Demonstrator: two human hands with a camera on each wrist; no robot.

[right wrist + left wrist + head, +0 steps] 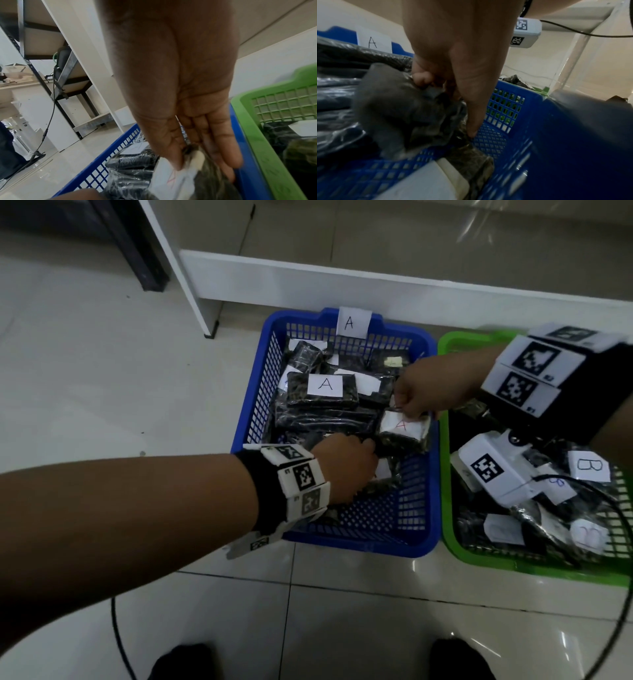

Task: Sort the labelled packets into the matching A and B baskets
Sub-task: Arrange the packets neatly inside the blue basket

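A blue basket (376, 546) with an A tag (352, 322) holds several dark wrapped packets with A labels. A green basket (445, 474) to its right holds packets labelled B (589, 465). Over the blue basket's right side, a packet with a red A label (404, 429) is held from both ends. My right hand (407, 409) pinches its far top edge between thumb and fingers, as the right wrist view shows on the packet (171, 180). My left hand (370, 446) curls its fingers on the packet's near end (393, 108), thumb pointing down at the basket floor.
Another white-labelled packet (383, 472) lies under my left hand. A white shelf board (308, 278) runs behind the baskets and a dark rack leg (144, 251) stands at the back left. A black cable (116, 628) loops over the tiled floor near my shoes (181, 659).
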